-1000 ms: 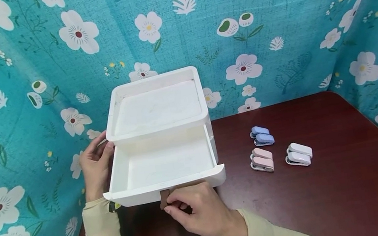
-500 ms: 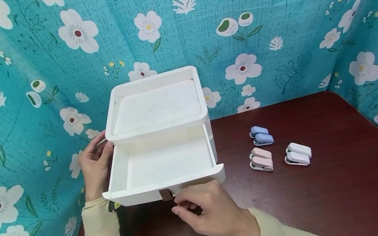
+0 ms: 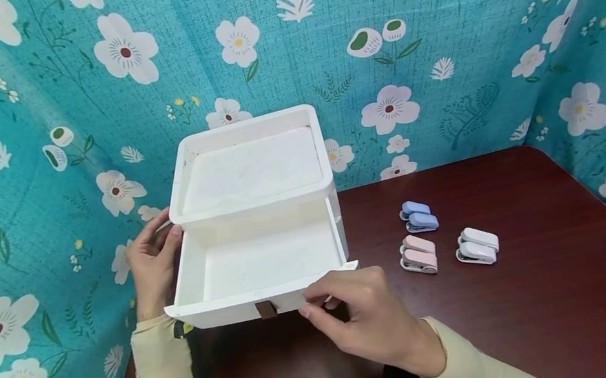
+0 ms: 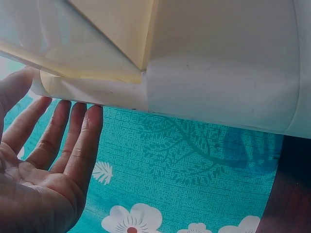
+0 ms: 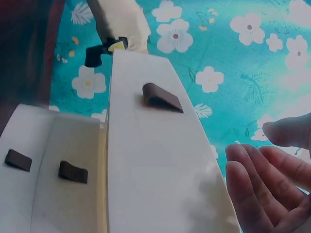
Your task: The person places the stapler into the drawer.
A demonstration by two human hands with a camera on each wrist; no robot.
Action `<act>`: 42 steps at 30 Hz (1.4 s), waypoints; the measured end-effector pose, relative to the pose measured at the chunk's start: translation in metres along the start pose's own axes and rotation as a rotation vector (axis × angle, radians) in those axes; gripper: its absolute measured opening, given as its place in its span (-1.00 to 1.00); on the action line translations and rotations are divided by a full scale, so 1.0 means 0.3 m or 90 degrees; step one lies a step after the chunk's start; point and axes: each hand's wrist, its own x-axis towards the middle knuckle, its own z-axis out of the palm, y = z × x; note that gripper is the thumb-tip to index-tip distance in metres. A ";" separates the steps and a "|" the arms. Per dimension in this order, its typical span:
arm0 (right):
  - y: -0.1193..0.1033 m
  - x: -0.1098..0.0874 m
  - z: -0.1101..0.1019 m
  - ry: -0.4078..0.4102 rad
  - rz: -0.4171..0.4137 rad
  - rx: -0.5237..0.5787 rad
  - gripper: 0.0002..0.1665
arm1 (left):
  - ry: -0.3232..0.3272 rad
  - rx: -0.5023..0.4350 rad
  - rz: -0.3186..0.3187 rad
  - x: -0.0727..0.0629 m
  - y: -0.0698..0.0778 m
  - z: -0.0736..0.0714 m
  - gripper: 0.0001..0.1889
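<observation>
A white drawer unit with a shallow tray top stands on the table, its upper drawer pulled out, with nothing inside. My left hand lies against the unit's left side; in the left wrist view its fingertips touch the lower edge, fingers extended. My right hand is at the right half of the drawer front, fingers loosely bent and holding nothing. A brown pull tab hangs from the middle of that front, left of the hand. Two lower closed drawers show brown tabs in the right wrist view.
Right of the unit, on the dark red table, sit pairs of mini staplers: blue, pink and white. A teal flowered curtain hangs behind and along both sides.
My right hand has let go of the brown tab and moved right along the drawer front. The left hand and the pulled-out drawer stay where they were.
</observation>
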 end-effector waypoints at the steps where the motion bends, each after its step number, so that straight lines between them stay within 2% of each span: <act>1: 0.002 0.000 -0.008 0.001 0.000 -0.007 -0.82 | -0.001 0.004 0.000 0.000 -0.001 0.001 -0.55; 9: 0.027 -0.013 -0.074 0.014 0.012 -0.048 -0.95 | -0.001 0.008 -0.005 -0.008 -0.007 -0.005 -0.55; 16: 0.051 -0.014 -0.109 0.041 0.032 -0.059 -0.90 | -0.006 0.007 -0.012 -0.012 -0.003 -0.008 -0.53; 21: 0.063 -0.013 -0.136 0.049 0.041 -0.076 -0.96 | -0.005 0.005 -0.008 -0.011 0.003 -0.008 -0.53; 26: 0.078 -0.015 -0.176 0.052 0.070 -0.098 -0.82 | 0.000 0.006 -0.013 -0.010 0.005 -0.011 -0.52; 33: 0.110 -0.012 -0.221 0.064 0.085 -0.134 -0.75 | 0.000 -0.013 -0.012 -0.008 -0.004 -0.014 -0.53; 42: 0.165 -0.032 -0.252 0.055 0.132 -0.178 -0.69 | -0.003 0.021 -0.013 -0.003 -0.002 -0.010 -0.52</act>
